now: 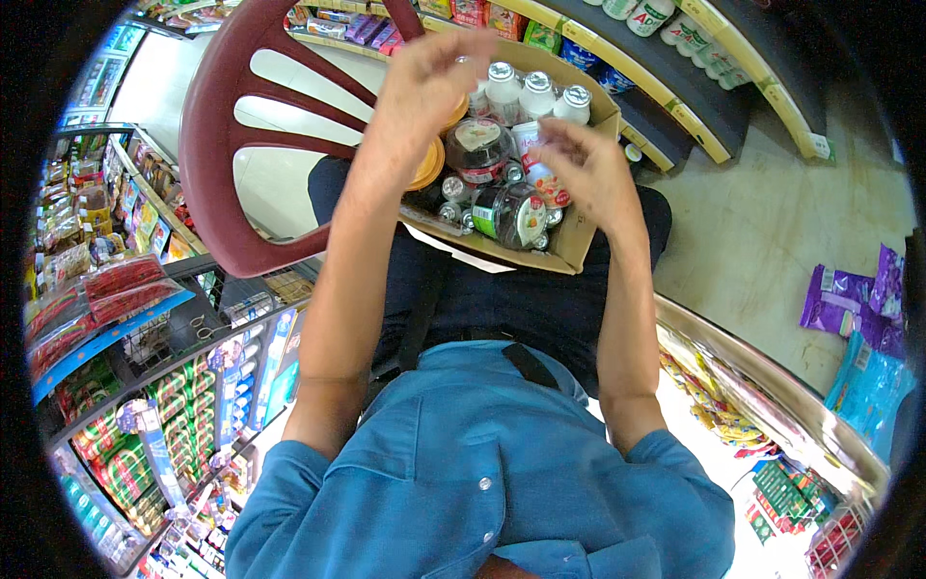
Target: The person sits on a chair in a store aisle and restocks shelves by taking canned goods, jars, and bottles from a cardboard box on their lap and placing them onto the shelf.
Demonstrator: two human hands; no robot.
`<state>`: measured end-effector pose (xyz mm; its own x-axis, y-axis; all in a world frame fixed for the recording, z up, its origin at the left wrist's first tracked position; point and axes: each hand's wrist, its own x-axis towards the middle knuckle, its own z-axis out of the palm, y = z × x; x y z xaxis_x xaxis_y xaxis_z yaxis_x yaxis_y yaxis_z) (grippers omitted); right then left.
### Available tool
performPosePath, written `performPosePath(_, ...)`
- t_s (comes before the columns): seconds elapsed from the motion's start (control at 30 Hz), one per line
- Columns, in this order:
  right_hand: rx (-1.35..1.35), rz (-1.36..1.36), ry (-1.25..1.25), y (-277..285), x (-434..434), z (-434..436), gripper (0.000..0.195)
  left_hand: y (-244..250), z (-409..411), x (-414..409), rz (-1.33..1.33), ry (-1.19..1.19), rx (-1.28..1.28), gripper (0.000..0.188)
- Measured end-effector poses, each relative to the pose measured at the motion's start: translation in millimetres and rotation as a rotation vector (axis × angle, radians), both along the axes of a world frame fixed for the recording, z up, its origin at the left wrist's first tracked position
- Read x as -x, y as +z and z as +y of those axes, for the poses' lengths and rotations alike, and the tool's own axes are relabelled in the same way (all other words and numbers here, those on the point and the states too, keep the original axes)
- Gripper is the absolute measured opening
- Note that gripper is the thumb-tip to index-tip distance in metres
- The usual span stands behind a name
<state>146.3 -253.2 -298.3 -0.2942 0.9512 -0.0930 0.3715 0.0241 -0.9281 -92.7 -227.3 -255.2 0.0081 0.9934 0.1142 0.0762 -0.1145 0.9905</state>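
A cardboard box (579,250) sits before me at my knees. Inside it stand several white bottles with silver foil caps (537,98), two dark plastic containers with clear lids (479,148), a white printed tub (546,181) and jars with orange lids (428,165). My left hand (427,83), blurred, is raised over the box's far left side near a bottle; its grip is unclear. Over the right side hovers my right hand (589,170), thumb and fingers apart, beside the printed tub. Nothing shows between those fingers.
A dark red plastic chair (206,145) stands to the left of the box. Shelves with yellow edge strips (665,108) run along the far side. Purple packets (843,297) lie on the floor (745,231) at right. Racks of packaged goods (166,405) fill the left.
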Motion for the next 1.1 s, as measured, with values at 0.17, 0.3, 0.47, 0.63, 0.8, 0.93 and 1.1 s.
performPosePath(0.17,-0.088,-0.409,0.265,14.9,1.9,-37.0,0.075,-21.1,-62.0,1.9,0.027,-0.039,0.210,0.036)
performPosePath(0.3,-0.220,-0.671,0.255,9.9,18.5,-56.2,0.082,-19.6,-86.2,10.4,0.028,0.006,0.217,0.032)
performPosePath(0.47,-0.118,-0.624,0.234,8.5,24.8,-56.7,0.080,-16.8,-98.0,18.2,-0.002,0.062,0.216,0.032)
performPosePath(0.63,-0.114,-0.566,0.165,8.7,26.5,-61.7,0.079,-24.9,-103.1,17.9,0.001,0.036,0.226,0.033)
performPosePath(0.8,-0.252,-0.448,0.085,17.2,18.5,-67.4,0.075,-42.4,-108.7,13.9,0.105,-0.040,0.214,0.037)
performPosePath(0.93,-0.263,-0.303,0.052,38.2,7.9,-58.7,0.075,-20.4,-106.7,-5.6,0.091,-0.155,0.242,0.045)
performPosePath(1.1,-0.339,-0.245,-0.015,68.0,7.2,-35.3,0.083,1.0,-86.5,-29.3,-0.032,-0.157,0.116,0.048)
